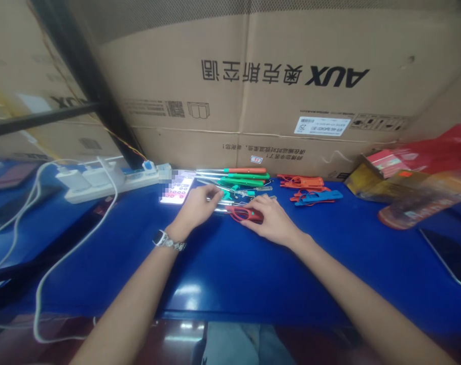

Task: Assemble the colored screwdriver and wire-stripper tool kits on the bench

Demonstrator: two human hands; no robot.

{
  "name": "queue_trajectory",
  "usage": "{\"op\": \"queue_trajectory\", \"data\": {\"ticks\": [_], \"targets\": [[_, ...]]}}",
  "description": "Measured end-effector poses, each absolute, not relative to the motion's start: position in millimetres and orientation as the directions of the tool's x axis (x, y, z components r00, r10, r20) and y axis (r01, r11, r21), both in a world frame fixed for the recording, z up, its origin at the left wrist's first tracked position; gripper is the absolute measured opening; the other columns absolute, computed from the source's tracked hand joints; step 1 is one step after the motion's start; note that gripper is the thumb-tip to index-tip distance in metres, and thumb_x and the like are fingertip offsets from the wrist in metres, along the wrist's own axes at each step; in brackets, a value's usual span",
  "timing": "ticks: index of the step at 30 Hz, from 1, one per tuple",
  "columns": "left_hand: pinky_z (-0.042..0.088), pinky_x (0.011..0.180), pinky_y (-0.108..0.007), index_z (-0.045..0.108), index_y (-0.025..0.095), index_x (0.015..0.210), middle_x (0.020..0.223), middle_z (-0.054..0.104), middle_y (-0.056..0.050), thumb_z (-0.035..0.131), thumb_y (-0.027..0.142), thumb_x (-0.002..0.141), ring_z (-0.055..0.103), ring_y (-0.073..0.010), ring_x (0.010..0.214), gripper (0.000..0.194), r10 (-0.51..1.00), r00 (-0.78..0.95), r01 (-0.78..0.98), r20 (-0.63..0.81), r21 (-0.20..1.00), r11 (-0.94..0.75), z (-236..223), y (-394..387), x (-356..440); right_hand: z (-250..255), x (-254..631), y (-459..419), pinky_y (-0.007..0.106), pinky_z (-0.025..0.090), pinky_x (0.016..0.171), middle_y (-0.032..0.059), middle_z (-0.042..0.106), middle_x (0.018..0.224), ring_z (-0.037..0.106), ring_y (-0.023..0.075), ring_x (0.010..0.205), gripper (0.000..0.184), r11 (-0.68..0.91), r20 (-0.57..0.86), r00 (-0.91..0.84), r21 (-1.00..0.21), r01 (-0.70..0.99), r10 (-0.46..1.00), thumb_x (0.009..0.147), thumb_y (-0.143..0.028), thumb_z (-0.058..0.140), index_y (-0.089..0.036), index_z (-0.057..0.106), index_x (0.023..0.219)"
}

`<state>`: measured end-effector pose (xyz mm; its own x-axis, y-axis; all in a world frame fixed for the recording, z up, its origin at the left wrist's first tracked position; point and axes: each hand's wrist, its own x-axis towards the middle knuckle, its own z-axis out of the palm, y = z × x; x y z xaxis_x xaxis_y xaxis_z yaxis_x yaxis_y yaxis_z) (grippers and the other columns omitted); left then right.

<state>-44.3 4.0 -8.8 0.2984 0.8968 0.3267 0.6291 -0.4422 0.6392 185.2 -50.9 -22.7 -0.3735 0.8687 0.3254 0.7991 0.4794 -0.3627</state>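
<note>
My left hand, wearing a watch, has its thumb and fingers pinched together beside some thin metal shafts; what is between the fingertips is too blurred to make out. My right hand curls around a red looped plastic piece, thumb along its near side. Metal shafts reach from this piece toward my left fingertips. Just behind both hands lie several screwdrivers with green handles and orange handles, with small green and clear pieces among them.
Flat orange plastic pieces and a blue one lie to the right. A lit phone and power strip sit left. A bottle and red bag stand right. A large carton walls off the back.
</note>
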Motion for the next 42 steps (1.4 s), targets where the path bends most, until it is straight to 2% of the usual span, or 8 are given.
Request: {"op": "queue_trajectory", "data": {"ticks": [5,10,16,21,27,30,37,42], "targets": [[0.046,0.068,-0.028,0.068,0.018,0.085,0.083,0.073,-0.004,0.055,0.038,0.091,0.064,-0.018,0.072,0.024,0.895,0.323,0.627,0.307,0.639,-0.446,-10.0,3.6,-44.1,-24.5,180.5,-49.8,0.044,0.042,0.084,0.0061,0.065,0.102,0.056,0.0268,0.1,0.03,0.462,0.31,-0.363,-0.361,0.81,0.879,0.085,-0.042,0.071,-0.026,0.07,0.11],[0.049,0.073,-0.03,0.07,0.018,0.088,0.089,0.074,-0.005,0.056,0.034,0.091,0.066,-0.0192,0.079,0.022,0.891,0.369,0.619,0.264,0.646,-0.448,-10.1,3.8,-44.7,-27.5,180.3,-48.6,0.042,0.044,0.085,0.0057,0.064,0.101,0.057,0.0252,0.099,0.03,0.463,0.296,-0.365,-0.413,0.785,0.883,0.085,-0.042,0.07,-0.025,0.07,0.11],[0.049,0.09,-0.039,0.074,0.02,0.099,0.1,0.07,-0.007,0.063,0.027,0.085,0.063,-0.0243,0.098,0.019,0.788,0.564,0.598,0.248,0.535,-0.597,-15.1,1.1,-42.2,-32.4,178.9,-48.0,0.042,0.045,0.087,0.0049,0.062,0.099,0.059,0.025,0.098,0.025,0.431,0.305,-0.316,-0.47,0.771,0.898,0.082,-0.04,0.073,-0.022,0.069,0.099],[0.051,0.083,-0.035,0.073,0.02,0.106,0.1,0.068,-0.007,0.061,0.021,0.085,0.064,-0.0212,0.09,0.024,0.756,0.637,0.577,0.15,0.557,-0.597,-19.4,4.1,-40.8,-30.3,177.9,-48.4,0.041,0.045,0.088,0.0046,0.062,0.099,0.059,0.0248,0.1,0.023,0.414,0.288,-0.305,-0.496,0.763,0.907,0.079,-0.036,0.073,-0.022,0.067,0.096],[0.048,0.077,-0.031,0.076,0.018,0.101,0.092,0.069,-0.007,0.063,0.022,0.086,0.062,-0.0196,0.082,0.02,0.756,0.648,0.579,0.096,0.583,-0.57,-14.7,6.9,-40.7,-21.6,178.5,-48.9,0.042,0.04,0.086,0.0038,0.063,0.102,0.059,0.0246,0.099,0.024,0.402,0.257,-0.314,-0.462,0.791,0.914,0.077,-0.038,0.075,-0.022,0.069,0.095],[0.046,0.075,-0.03,0.077,0.02,0.103,0.09,0.067,-0.006,0.062,0.023,0.089,0.06,-0.0188,0.079,0.021,0.724,0.682,0.564,0.1,0.558,-0.609,-15.6,9.0,-41.1,-19.2,180.8,-49.3,0.043,0.037,0.088,0.0033,0.063,0.102,0.058,0.0245,0.098,0.025,0.375,0.229,-0.3,-0.467,0.801,0.926,0.077,-0.04,0.076,-0.024,0.07,0.096],[0.043,0.072,-0.03,0.077,0.021,0.102,0.086,0.063,-0.006,0.059,0.021,0.09,0.057,-0.0187,0.076,0.022,0.667,0.739,0.554,0.097,0.475,-0.683,-17.6,11.0,-40.1,-27.9,187.4,-39.1,0.035,0.039,0.084,0.0018,0.06,0.096,0.056,0.021,0.094,0.03,0.266,0.13,-0.237,-0.626,0.733,0.963,0.068,-0.033,0.086,-0.021,0.068,0.089],[0.044,0.071,-0.03,0.074,0.019,0.102,0.091,0.066,-0.006,0.058,0.02,0.088,0.059,-0.0197,0.079,0.021,0.707,0.703,0.598,0.073,0.478,-0.644,-16.4,7.6,-35.8,-26.8,186.9,-34.0,0.031,0.038,0.078,0.0002,0.062,0.09,0.056,0.0189,0.086,0.034,0.206,0.057,-0.225,-0.658,0.724,0.973,0.062,-0.031,0.088,-0.02,0.066,0.084]]}}
